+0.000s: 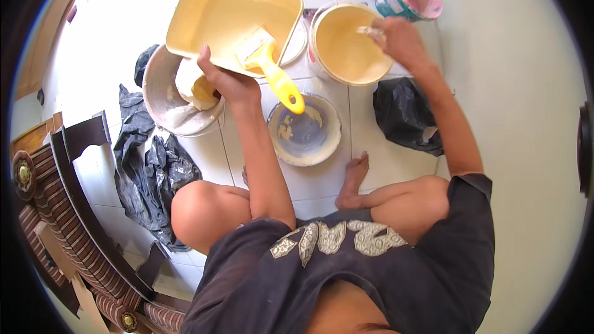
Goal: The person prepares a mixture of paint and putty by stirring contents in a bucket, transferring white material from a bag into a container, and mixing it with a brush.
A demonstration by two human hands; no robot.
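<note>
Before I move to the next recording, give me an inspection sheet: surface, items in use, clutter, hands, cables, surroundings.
Surface: white tiled floor.
Items in use: yellow tray with yellow-handled brush in it; open bucket, yellowish inside; smeared basin.
Clutter: black bag, right; crumpled black plastic, left.
Hands: left hand grips tray's near edge; right hand over bucket's rim, grasp unclear.
Cables: nothing seen.
Surroundings: striped seat, left; pink-smeared tub beyond bucket.

Left fingers point(211, 69) hold a tray point(207, 12) bearing a brush point(276, 78), right fingers point(378, 32) over a bucket point(346, 55).
</note>
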